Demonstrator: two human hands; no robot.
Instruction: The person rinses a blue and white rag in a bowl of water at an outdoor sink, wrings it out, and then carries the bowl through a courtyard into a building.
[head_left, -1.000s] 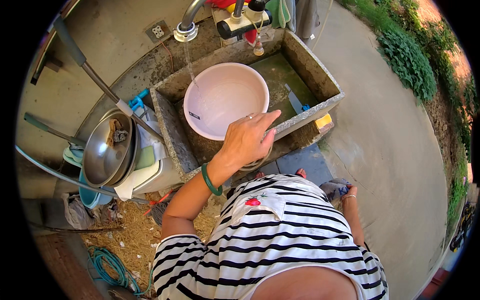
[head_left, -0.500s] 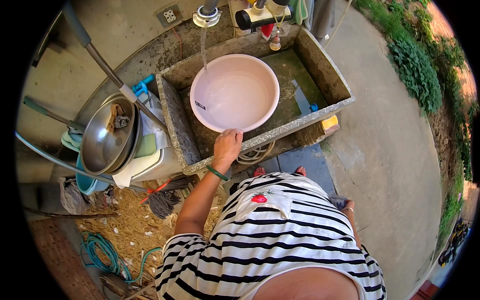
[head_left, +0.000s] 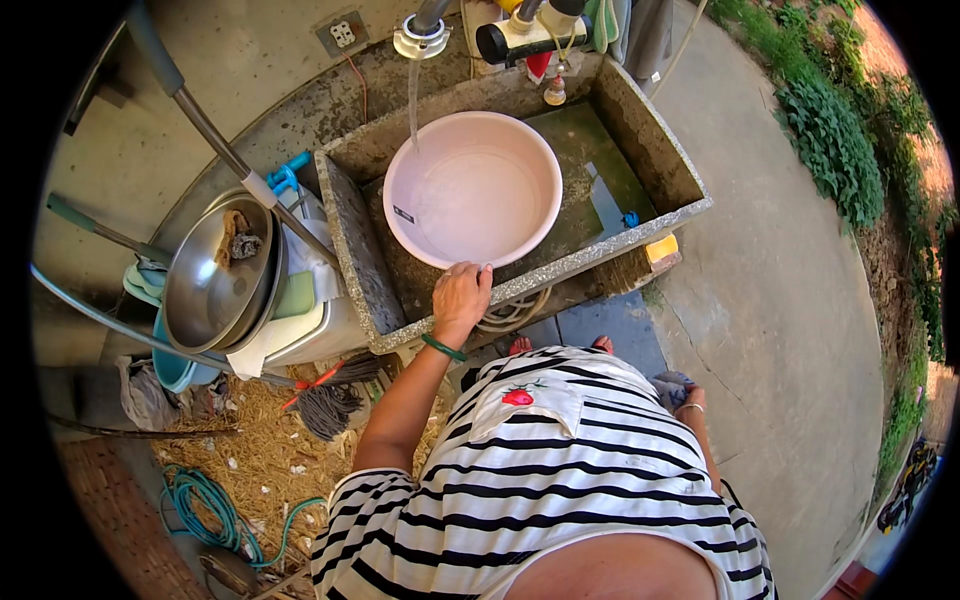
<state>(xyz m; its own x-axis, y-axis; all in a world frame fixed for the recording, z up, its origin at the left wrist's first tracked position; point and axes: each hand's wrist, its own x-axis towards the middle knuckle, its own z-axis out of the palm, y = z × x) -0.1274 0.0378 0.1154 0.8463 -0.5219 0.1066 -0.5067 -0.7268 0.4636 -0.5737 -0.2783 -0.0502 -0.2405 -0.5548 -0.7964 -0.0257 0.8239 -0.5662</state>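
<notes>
Round pink basin (head_left: 546,190), mouth up, left hand (head_left: 461,300) at near rim, grip unclear, right hand (head_left: 693,398) clutching grey cloth (head_left: 669,386)

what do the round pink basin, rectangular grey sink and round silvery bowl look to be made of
Round pink basin: probably plastic, smooth with a soft sheen, evenly coloured.
Rectangular grey sink: likely concrete or terrazzo, rough, its rim speckled.
Round silvery bowl: metal, perhaps stainless steel, showing shiny highlights.

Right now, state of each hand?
Left hand: at the near rim of the pink basin; open or closed cannot be told.
Right hand: closed, holding a grey cloth.
</notes>
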